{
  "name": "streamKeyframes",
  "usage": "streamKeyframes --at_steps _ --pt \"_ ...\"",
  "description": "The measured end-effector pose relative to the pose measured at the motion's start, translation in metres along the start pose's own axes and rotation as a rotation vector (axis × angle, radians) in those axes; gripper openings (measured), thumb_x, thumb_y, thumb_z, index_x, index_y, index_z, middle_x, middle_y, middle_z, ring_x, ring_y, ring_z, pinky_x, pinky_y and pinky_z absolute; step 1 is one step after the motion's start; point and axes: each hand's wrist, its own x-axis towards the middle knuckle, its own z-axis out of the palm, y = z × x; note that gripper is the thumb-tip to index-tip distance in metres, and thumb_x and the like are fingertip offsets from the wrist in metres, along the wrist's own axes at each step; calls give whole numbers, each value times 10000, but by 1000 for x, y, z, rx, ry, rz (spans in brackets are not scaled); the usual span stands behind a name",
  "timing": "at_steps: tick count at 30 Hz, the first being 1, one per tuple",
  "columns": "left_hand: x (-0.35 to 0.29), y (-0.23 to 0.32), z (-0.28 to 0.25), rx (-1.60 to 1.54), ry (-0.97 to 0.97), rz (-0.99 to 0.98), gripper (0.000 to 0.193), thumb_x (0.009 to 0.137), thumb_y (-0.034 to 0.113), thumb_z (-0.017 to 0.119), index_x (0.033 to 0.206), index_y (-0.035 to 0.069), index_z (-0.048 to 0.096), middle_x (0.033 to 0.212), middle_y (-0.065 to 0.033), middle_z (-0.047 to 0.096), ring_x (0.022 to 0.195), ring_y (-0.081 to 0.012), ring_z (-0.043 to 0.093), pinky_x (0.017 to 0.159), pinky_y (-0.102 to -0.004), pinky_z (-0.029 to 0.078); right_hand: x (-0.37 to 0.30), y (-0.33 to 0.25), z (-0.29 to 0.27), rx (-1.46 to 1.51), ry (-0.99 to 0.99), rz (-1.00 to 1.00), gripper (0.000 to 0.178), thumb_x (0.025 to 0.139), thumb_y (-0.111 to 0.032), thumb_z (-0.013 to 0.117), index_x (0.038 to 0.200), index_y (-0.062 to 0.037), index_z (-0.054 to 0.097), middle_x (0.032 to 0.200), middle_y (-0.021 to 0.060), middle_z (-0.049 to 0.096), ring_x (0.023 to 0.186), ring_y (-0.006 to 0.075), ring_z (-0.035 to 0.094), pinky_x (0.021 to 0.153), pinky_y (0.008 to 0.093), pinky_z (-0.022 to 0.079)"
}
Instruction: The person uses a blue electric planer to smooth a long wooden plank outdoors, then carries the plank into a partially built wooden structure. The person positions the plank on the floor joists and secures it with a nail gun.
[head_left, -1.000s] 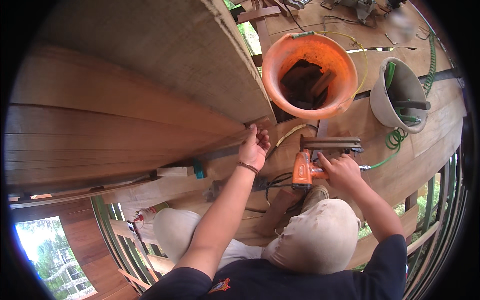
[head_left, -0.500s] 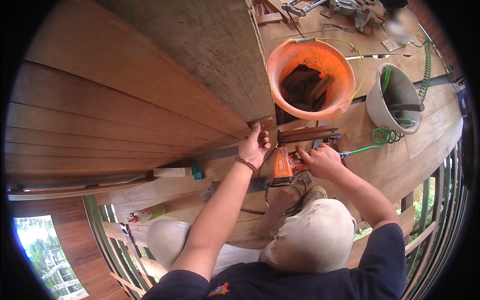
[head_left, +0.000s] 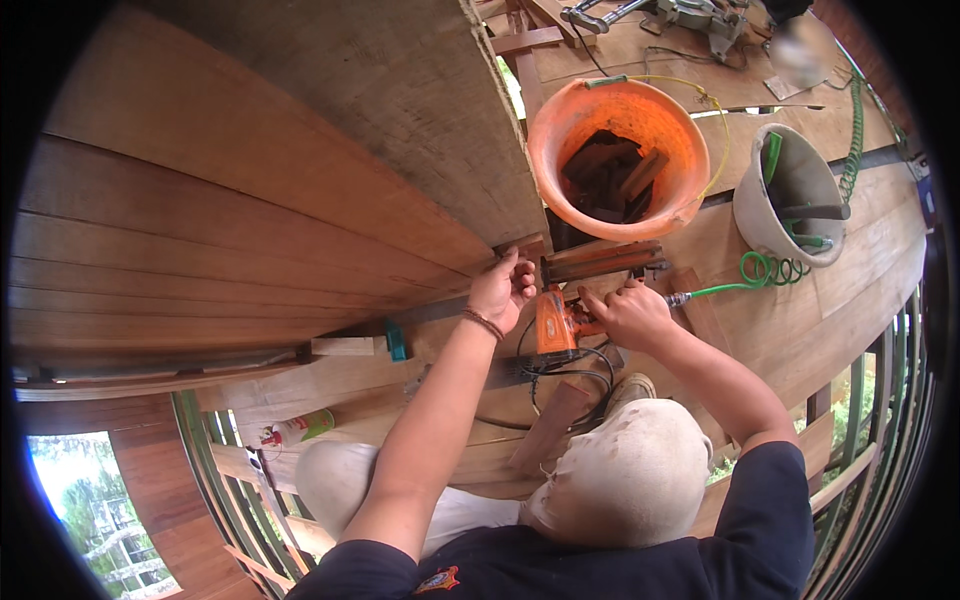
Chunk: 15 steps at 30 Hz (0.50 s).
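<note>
Left hand (head_left: 500, 290) braces the lowest wall plank's end as the right hand (head_left: 625, 312) grips an orange nail gun (head_left: 556, 322), several planks (head_left: 230, 250) already up.

There is only one view, from the camera on my head. It looks steeply down over my knees, and my forearms enter from the lower edge. It is close to my hands (head_left: 560, 295), which are near the middle. The wide lens bends the wooden wall (head_left: 220, 200) on the left and the railing (head_left: 900, 420) on the right toward the dark round rim.
</note>
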Motion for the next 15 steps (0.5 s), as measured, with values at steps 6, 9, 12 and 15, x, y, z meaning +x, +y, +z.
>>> streamKeyframes --at_steps 6,9,12,15 --pt "1 4 1 53 -17 -30 293 1057 277 548 1078 -6 623 803 -4 575 699 -105 515 604 -259 429 0 1 9 -12 63 5 573 833 -237 620 1387 -111 549 636 49 644 600 235 659 664 373 484" --pt "1 1 5 49 53 -17 301 1065 267 528 1101 -16 623 802 -3 569 686 -94 505 591 -255 420 -1 1 2 1 39 11 565 834 -226 612 1383 -109 548 642 48 650 607 234 665 668 373 488" --pt "-3 -2 12 126 121 35 307 1065 267 529 1112 -20 626 815 -11 584 684 -99 519 594 -256 438 1 2 12 -50 60 -12 560 828 -214 609 1375 -109 553 655 52 658 619 236 672 674 373 495" --pt "-5 -2 22 170 175 39 307 1064 270 529 1113 -17 627 837 -21 605 697 -105 546 610 -260 470 1 4 16 -41 53 1 565 819 -204 609 1373 -106 555 669 56 664 626 234 676 678 371 501"
